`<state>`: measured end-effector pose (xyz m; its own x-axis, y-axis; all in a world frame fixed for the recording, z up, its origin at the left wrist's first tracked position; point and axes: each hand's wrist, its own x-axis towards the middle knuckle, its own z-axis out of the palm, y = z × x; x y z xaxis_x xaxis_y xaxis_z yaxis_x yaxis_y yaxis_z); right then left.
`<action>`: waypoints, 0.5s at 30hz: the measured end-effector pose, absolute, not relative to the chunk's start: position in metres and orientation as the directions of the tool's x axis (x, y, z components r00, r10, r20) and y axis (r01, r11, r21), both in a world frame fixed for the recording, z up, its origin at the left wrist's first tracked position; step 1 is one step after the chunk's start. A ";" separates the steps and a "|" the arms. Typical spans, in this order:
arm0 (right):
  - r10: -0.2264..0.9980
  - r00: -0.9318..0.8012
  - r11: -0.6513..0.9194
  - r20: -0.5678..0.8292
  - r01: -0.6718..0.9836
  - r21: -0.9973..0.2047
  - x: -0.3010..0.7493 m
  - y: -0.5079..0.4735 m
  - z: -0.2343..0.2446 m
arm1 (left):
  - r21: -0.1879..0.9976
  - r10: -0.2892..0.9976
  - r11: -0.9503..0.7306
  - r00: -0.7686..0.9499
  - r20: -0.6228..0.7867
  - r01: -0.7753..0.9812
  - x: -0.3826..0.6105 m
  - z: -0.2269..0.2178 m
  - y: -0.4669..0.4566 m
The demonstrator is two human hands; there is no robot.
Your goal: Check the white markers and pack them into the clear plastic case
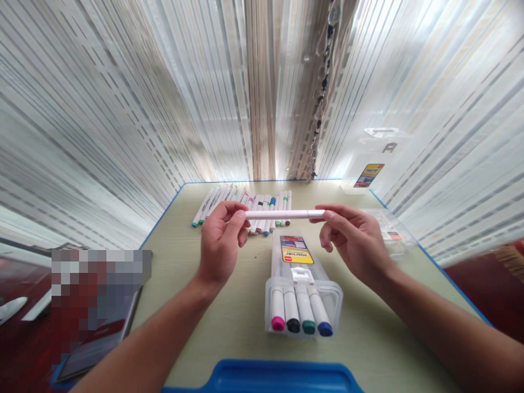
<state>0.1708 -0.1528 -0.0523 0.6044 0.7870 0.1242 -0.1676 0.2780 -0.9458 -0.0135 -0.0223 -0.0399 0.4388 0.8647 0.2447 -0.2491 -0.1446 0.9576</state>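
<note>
A white marker is held level above the table, between my two hands. My left hand pinches one end with thumb and fingers. At the other end, my right hand pinches the marker near a seam, with its lower fingers curled. Below them a clear plastic marker case lies on the table, its yellow marker label facing up. Several markers stick out of the near end, with pink, black, green and blue tips. Behind my hands, several loose white markers lie in a row.
The pale green table has a blue rim and a blue tray recess at the front. Clear plastic cases stand and lie at the back right, one with a label. A tablet-like device sits at the left edge. String curtains hang behind.
</note>
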 end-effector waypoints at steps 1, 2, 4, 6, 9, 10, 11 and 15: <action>0.788 0.604 0.278 0.124 -0.169 -0.946 0.171 -0.153 -0.052 | 0.958 0.865 -0.147 0.438 0.246 -0.246 -0.014 -0.039 -0.023; 0.788 0.603 0.279 0.124 -0.169 -0.945 0.171 -0.153 -0.052 | 0.958 0.864 -0.151 0.438 0.248 -0.243 -0.014 -0.039 -0.023; 0.787 0.604 0.282 0.126 -0.171 -0.944 0.171 -0.152 -0.052 | 0.958 0.862 -0.162 0.439 0.255 -0.238 -0.014 -0.039 -0.023; 0.786 0.605 0.286 0.128 -0.171 -0.943 0.171 -0.152 -0.052 | 0.956 0.857 -0.173 0.442 0.264 -0.236 -0.015 -0.038 -0.024; 0.787 0.603 0.280 0.131 -0.160 -0.946 0.172 -0.152 -0.054 | 0.954 0.850 -0.186 0.449 0.276 -0.235 -0.015 -0.039 -0.023; 0.788 0.601 0.276 0.133 -0.152 -0.949 0.172 -0.152 -0.054 | 0.955 0.849 -0.188 0.451 0.276 -0.231 -0.015 -0.039 -0.023; 0.789 0.599 0.273 0.136 -0.144 -0.951 0.172 -0.152 -0.055 | 0.956 0.848 -0.191 0.453 0.276 -0.224 -0.015 -0.040 -0.023; 0.799 0.584 0.260 0.143 -0.121 -0.958 0.172 -0.152 -0.056 | 0.959 0.837 -0.228 0.469 0.282 -0.170 -0.015 -0.042 -0.024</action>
<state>0.1723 -0.1524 -0.0563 0.5844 0.7988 0.1428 -0.1209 0.2597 -0.9581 -0.0149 -0.0235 -0.0421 0.4689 0.8371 0.2819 -0.1699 -0.2277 0.9588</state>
